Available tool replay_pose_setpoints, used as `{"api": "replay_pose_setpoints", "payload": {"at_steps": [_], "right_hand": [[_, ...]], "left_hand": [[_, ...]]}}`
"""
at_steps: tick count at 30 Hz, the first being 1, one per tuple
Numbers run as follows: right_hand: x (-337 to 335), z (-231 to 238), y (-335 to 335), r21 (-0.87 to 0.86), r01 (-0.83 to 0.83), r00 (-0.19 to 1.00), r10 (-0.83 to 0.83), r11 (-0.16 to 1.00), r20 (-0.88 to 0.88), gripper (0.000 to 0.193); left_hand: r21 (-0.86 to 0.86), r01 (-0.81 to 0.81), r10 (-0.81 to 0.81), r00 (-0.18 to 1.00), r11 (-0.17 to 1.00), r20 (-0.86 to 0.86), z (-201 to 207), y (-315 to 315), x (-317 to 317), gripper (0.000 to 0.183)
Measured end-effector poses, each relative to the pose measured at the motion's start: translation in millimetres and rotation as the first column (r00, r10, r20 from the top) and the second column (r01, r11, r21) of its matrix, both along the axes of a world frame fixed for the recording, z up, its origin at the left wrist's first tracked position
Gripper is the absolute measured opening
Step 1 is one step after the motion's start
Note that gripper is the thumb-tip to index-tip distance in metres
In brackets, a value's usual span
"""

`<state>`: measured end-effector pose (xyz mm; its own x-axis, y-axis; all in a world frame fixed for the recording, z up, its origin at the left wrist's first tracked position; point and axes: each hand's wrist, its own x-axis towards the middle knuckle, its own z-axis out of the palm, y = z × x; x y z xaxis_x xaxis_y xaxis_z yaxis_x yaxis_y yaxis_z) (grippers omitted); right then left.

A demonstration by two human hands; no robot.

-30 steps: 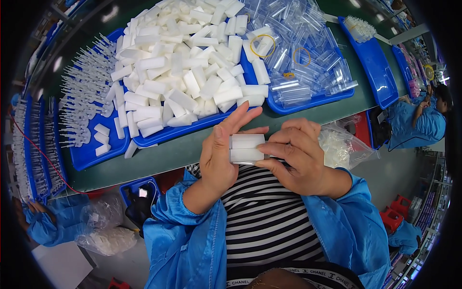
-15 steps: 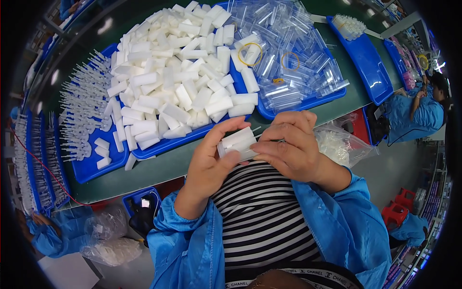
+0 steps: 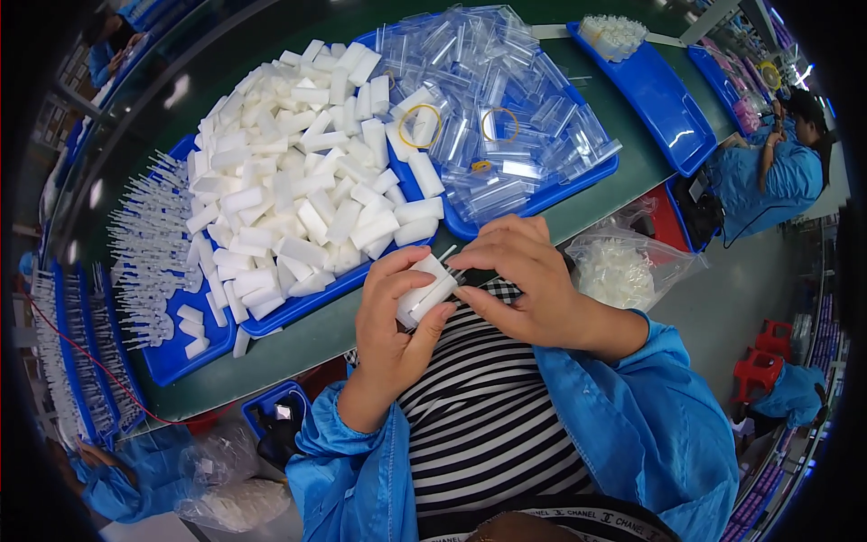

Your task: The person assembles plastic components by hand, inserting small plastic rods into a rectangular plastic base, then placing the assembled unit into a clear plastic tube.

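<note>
My left hand (image 3: 386,330) is closed around a white foam block (image 3: 423,294), holding it at a tilt in front of my chest. The block looks wrapped in a clear plastic sleeve, though the fingers cover much of it. A thin pale rod (image 3: 447,254) sticks out at its upper right end. At that end, the fingers and thumb of my right hand (image 3: 533,287) come together; a small clear part seems pinched between them, too small to make out. Just beyond the hands lies a heap of white foam blocks (image 3: 316,194).
Clear plastic sleeves (image 3: 515,117) and yellow rubber bands (image 3: 421,126) fill a blue tray right of the foam. Thin white-tipped sticks (image 3: 149,244) stand at left. A long blue tray (image 3: 664,108) lies far right on the green table (image 3: 289,357). Co-workers in blue sit at both sides.
The foam block has tilted more upright and moved slightly left and down with my left hand. My right fingers have shifted along its end. The whole view has turned a little.
</note>
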<state>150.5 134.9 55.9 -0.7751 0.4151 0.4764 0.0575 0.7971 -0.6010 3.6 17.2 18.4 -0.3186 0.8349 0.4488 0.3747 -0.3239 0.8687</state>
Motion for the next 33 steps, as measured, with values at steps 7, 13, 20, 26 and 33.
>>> {"api": "replay_pose_setpoints", "payload": {"at_steps": [7, 13, 20, 26, 33], "right_hand": [[1, 2, -5, -0.046, 0.03, 0.999, -0.031, 0.999, -0.031, 0.03], [2, -4, -4, -0.104, -0.012, 0.996, 0.003, 0.994, -0.088, 0.025], [0, 2, 8, -0.076, -0.143, 0.985, 0.134, 0.987, -0.105, 0.023], [1, 17, 88, 0.34, 0.251, 0.966, -0.256, 0.906, -0.032, 0.017], [-25, 11, 180, 0.657, 0.13, 0.92, -0.337, 0.742, 0.199, 0.026]], "left_hand": [[0.006, -0.068, 0.068, 0.996, 0.998, 0.051, -2, 4, 6, 0.035], [-0.027, -0.061, 0.065, 0.984, 0.998, 0.168, -3, 6, 7, 0.033], [-0.027, -0.009, 0.017, 0.954, 1.0, 0.301, -2, 3, 3, 0.029], [-0.072, 0.005, 0.024, 0.915, 0.997, 0.402, -4, -2, 1, 0.029], [-0.015, 0.033, -0.022, 0.874, 0.999, 0.485, -1, 0, 3, 0.027]]}}
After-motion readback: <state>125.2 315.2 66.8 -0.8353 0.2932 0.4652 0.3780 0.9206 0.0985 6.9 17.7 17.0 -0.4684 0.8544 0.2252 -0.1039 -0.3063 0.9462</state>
